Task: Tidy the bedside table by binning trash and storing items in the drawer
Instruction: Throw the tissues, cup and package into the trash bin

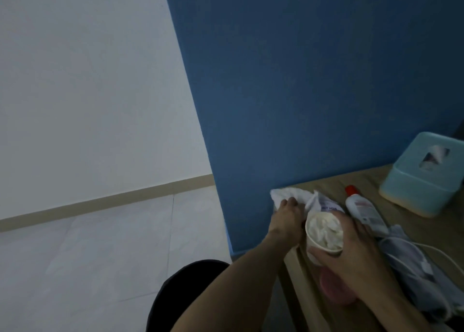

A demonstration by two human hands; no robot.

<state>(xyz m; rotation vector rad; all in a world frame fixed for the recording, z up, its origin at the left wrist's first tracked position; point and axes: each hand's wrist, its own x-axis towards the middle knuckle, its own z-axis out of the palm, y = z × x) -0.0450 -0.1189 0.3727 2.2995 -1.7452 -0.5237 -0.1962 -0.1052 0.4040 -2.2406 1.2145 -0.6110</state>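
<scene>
A wooden bedside table stands against the blue wall at the lower right. My right hand grips a white paper cup stuffed with crumpled tissue, at the table's left end. My left hand rests on a crumpled white tissue at the table's far left corner, fingers curled over it. A torn white wrapper lies just behind the cup. A white bottle with a red cap lies flat to the right of the cup.
A pale green tissue box sits at the back right of the table. A grey cloth pouch and a white cable lie at the right. Something pink shows under my right wrist. White tiled floor lies to the left.
</scene>
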